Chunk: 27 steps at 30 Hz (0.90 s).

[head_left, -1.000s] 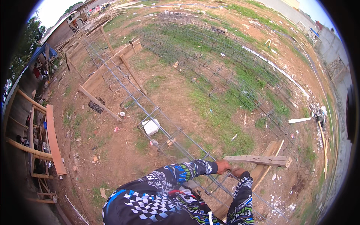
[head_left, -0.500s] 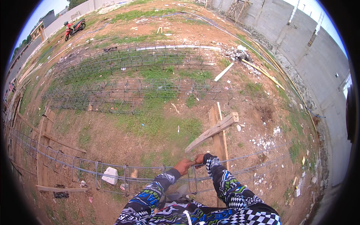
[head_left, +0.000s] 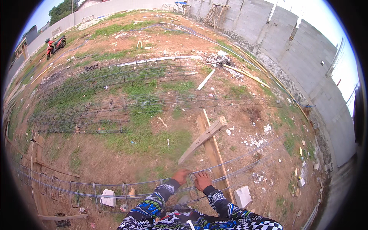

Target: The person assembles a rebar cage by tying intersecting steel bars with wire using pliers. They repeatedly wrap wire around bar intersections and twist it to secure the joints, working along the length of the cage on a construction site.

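Note:
A long rebar cage (head_left: 86,184) of grey bars and square wire stirrups runs across in front of me. At its right part, my left hand (head_left: 181,176) has its fingers closed around the top corner of a stirrup (head_left: 193,184), where it meets the upper bar. Beside it my right hand (head_left: 202,181) lies against the same stirrup and the bars, its fingers stretched and apart. The sleeves and the left hand partly hide the bars near me.
Planks (head_left: 214,153) lie under the cage, with an angled timber (head_left: 202,140) on the right. White blocks (head_left: 108,198) sit at the left and right (head_left: 242,196). More rebar cages (head_left: 115,76) lie on the grass ahead. A block wall (head_left: 306,73) bounds the right, and a motorbike (head_left: 56,46) stands far left.
My right hand has come off the stirrup's top corner and lower, its fingers now spread. The view has turned rightward, and a white block shows right of my right arm.

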{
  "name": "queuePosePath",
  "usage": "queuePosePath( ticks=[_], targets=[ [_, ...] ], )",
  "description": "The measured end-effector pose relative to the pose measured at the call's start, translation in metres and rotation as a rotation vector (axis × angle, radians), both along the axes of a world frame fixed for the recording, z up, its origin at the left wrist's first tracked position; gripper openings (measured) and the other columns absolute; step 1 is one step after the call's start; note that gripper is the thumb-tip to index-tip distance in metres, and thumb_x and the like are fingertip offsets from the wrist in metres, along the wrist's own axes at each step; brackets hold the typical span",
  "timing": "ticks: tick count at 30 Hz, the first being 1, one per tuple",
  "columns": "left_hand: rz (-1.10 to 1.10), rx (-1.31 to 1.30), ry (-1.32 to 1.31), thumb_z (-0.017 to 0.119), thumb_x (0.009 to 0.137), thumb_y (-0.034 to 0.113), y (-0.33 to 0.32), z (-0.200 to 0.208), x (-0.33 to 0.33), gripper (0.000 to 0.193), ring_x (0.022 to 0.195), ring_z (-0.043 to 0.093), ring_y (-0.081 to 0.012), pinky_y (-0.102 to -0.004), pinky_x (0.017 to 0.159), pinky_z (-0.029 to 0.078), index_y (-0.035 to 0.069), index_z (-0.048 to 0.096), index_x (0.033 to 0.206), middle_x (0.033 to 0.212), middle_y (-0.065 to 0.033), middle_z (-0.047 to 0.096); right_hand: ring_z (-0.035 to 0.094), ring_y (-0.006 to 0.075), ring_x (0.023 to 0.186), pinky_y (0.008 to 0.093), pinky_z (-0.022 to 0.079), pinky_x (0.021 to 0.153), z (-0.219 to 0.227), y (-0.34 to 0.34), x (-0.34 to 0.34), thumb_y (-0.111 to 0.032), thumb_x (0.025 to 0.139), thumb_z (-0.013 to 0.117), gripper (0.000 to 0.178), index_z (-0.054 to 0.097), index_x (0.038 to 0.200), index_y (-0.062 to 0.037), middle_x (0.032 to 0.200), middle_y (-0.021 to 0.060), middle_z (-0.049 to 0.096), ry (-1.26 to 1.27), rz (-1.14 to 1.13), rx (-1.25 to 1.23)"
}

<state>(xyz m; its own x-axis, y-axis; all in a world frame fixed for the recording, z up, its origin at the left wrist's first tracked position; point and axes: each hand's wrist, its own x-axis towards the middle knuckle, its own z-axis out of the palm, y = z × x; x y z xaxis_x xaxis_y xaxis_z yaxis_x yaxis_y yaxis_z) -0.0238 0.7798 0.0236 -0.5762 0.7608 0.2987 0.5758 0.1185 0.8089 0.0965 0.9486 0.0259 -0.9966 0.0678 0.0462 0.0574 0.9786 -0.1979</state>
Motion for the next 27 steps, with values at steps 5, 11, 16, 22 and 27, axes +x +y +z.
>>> queuePosePath(
  ticks=[5,11,16,22,27],
  targets=[
    [-0.006,-0.016,-0.010,0.057,0.069,-0.001,-0.005,-0.010,0.001,0.044,0.099,0.059,-0.0389,-0.0430,0.086,0.050,0.006,0.065,0.111,0.104,-0.0183,0.063,0.049,0.0330,0.121,0.0523,0.034,0.102,0.015,-0.007,-0.009,-0.022,0.083,0.058,0.030,0.068,0.110,-0.0168,0.119,0.0135,0.061,-0.151,-0.022,-0.056],
    [0.049,0.043,0.022,0.058,0.071,-0.001,0.002,-0.028,0.000,0.038,0.099,0.059,-0.0404,-0.0440,0.087,0.049,0.005,0.067,0.108,0.100,-0.0190,0.064,0.063,0.0382,0.092,0.0500,0.046,0.086,0.015,0.008,-0.032,-0.023,0.083,0.056,0.023,0.069,0.100,-0.0141,0.091,0.0192,0.067,-0.504,0.133,-0.162],
    [0.120,0.058,0.039,0.058,0.071,-0.003,0.002,-0.027,-0.002,0.036,0.094,0.061,-0.0389,-0.0434,0.084,0.051,0.006,0.069,0.105,0.096,-0.0187,0.065,0.063,0.0410,0.080,0.0510,0.049,0.074,0.063,0.022,-0.048,-0.023,0.083,0.052,0.024,0.068,0.092,-0.0078,0.081,0.0220,0.065,-0.317,0.274,-0.225],
    [0.160,-0.092,-0.024,0.058,0.074,0.000,0.007,-0.027,0.003,0.037,0.095,0.063,-0.0346,-0.0423,0.084,0.051,0.012,0.070,0.107,0.100,-0.0127,0.067,0.064,0.0404,0.085,0.0488,0.051,0.077,0.080,0.021,-0.091,-0.027,0.080,0.055,0.027,0.071,0.087,-0.0061,0.087,0.0215,0.067,-0.455,0.211,0.026],
    [0.168,-0.007,-0.049,0.058,0.078,0.003,-0.003,-0.019,0.008,0.032,0.096,0.063,-0.0340,-0.0422,0.082,0.052,0.011,0.069,0.108,0.102,-0.0130,0.068,0.067,0.0354,0.084,0.0441,0.052,0.077,0.091,0.032,-0.131,-0.027,0.069,0.065,0.027,0.072,0.084,-0.0053,0.083,0.0213,0.068,-0.591,0.127,-0.029]
  ],
)
